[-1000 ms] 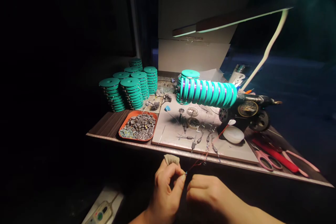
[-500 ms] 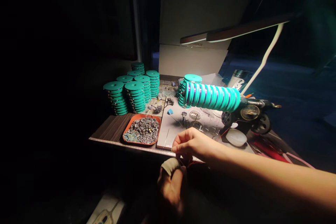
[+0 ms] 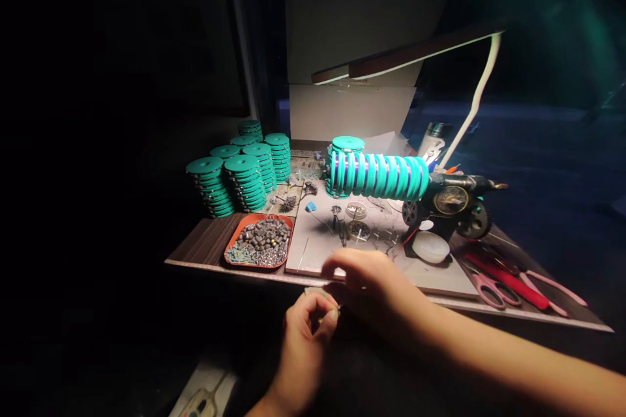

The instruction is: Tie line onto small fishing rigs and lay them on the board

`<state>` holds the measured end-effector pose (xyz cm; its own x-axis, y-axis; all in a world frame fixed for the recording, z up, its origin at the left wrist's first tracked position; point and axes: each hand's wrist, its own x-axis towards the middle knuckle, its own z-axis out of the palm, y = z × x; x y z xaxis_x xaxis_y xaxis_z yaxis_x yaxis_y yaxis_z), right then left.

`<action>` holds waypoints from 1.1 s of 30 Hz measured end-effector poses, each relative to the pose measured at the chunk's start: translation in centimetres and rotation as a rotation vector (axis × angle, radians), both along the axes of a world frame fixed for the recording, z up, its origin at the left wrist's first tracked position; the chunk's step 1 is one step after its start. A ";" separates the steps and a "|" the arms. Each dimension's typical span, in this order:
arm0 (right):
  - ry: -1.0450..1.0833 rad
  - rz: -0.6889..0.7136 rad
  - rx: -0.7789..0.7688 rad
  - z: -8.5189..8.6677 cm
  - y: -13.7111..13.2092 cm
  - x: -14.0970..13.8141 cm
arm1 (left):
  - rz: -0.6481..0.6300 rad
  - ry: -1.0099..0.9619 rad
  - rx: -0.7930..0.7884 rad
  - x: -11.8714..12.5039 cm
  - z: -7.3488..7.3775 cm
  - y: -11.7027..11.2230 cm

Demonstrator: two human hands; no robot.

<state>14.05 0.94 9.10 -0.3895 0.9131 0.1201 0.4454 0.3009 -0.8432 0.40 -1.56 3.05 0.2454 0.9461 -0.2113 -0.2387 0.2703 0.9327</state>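
In front of the table edge, my left hand [image 3: 304, 342] is closed in a pinch, thumb against index finger. A tiny bluish piece [image 3: 339, 308] shows at its fingertips, too small to name. A pale wrap [image 3: 315, 292] appears around one of its fingers. Just above and to the right, my right hand [image 3: 366, 273] is bent with its fingers curled together; shadow hides the fingertips and whatever they hold. Nearest to the hands are a pale board [image 3: 313, 241] and an orange tray [image 3: 227, 254] of dark weights, small metal bits and greenish tubes.
Stacks of green foam spools [image 3: 205, 166] stand at the left. A row of green spools [image 3: 379, 176] sits on a black hand-crank winder [image 3: 450, 189]. Right of it lie pink scissors [image 3: 491, 292] and red-handled pliers [image 3: 513, 280]. A lamp [image 3: 482, 88] arches above.
My left hand has turned and risen, so its thumb-and-finger pinch now shows. My right hand has shifted slightly right, its fingers curling downward. The view has swung a little to the right.
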 end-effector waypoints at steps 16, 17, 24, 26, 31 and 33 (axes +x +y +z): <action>-0.392 0.227 1.197 -6.5 -3.1 2.4 | -0.336 -0.289 -0.500 -0.2 0.9 1.1; -0.354 0.254 1.122 -6.6 -3.0 2.6 | -0.337 -0.275 -0.500 -0.2 0.8 1.1; -0.107 0.247 0.513 -7.8 -1.3 4.0 | -0.315 -0.149 -0.468 0.4 0.5 1.0; -0.076 0.233 0.403 -7.9 -1.2 4.0 | -0.281 -0.092 -0.399 0.6 0.3 1.1; -0.050 0.190 0.236 -7.5 -3.2 4.1 | -0.187 0.050 -0.124 0.6 -0.3 0.7; -0.013 0.197 0.189 -6.7 -4.3 4.1 | -0.130 0.196 0.087 0.6 -0.4 0.2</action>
